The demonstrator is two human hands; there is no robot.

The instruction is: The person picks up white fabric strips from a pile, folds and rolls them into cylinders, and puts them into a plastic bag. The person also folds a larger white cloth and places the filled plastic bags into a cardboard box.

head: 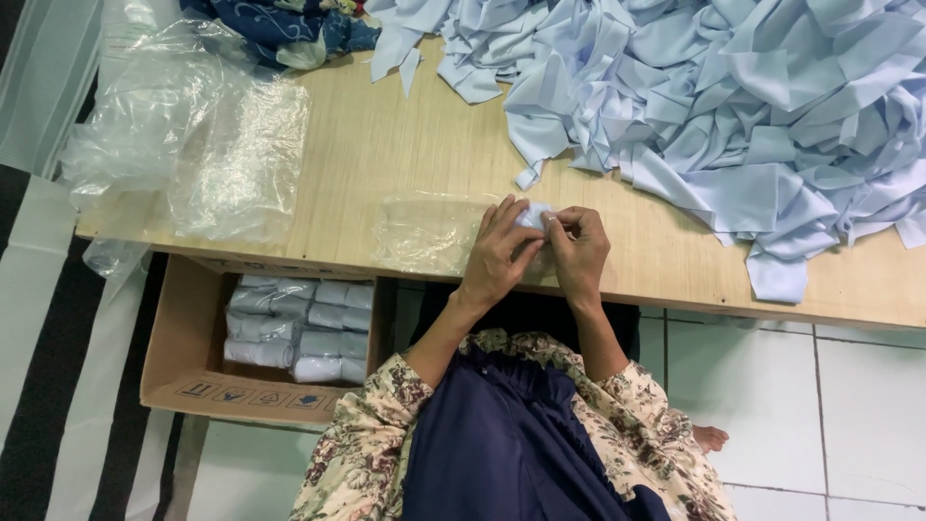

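Observation:
My left hand [497,253] and my right hand [579,251] meet at the near edge of a wooden table [386,145]. Both pinch a small folded piece of pale blue cloth [533,214] between the fingertips. A clear plastic bag [424,234] lies flat on the table just left of my left hand, touching it. A big heap of pale blue cloth pieces [733,106] covers the far right of the table, apart from my hands.
Crumpled clear plastic bags [193,135] pile at the table's left end. A cardboard box [193,376] under the table holds several bagged cloth rolls [294,328]. Dark blue patterned fabric [280,29] lies at the far edge. White tiled floor [849,405] at right.

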